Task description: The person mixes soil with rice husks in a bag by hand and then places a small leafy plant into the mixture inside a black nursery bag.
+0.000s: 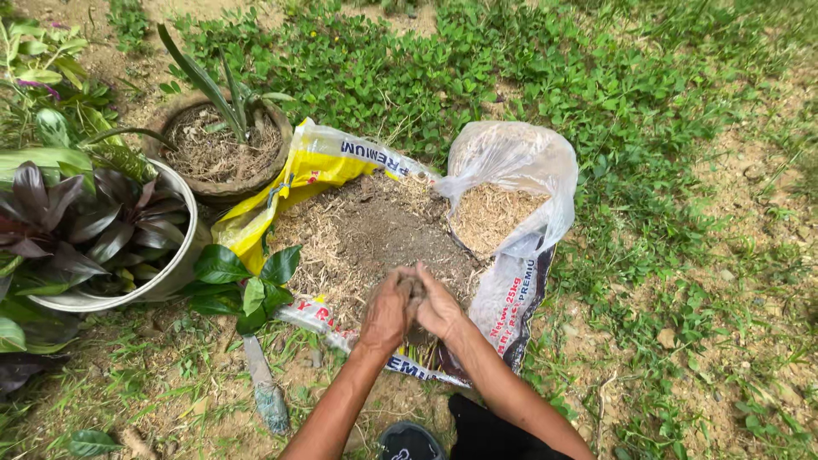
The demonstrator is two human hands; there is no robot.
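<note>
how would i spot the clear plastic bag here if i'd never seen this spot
Find the yellow and white sack spread flat on the grass with a soil mix pile on it. At the pile's right edge stands the clear plastic bag, mouth open. Unlike the two planters on the left, it is see-through and holds pale, straw-coloured husks.

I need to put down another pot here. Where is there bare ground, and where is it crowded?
Free: the grass right of the clear bag of husks, and the patch behind the sack. Crowded: the left side, where the white pot, the brown pot and the trowel sit close, and the soil pile under both hands.
</note>
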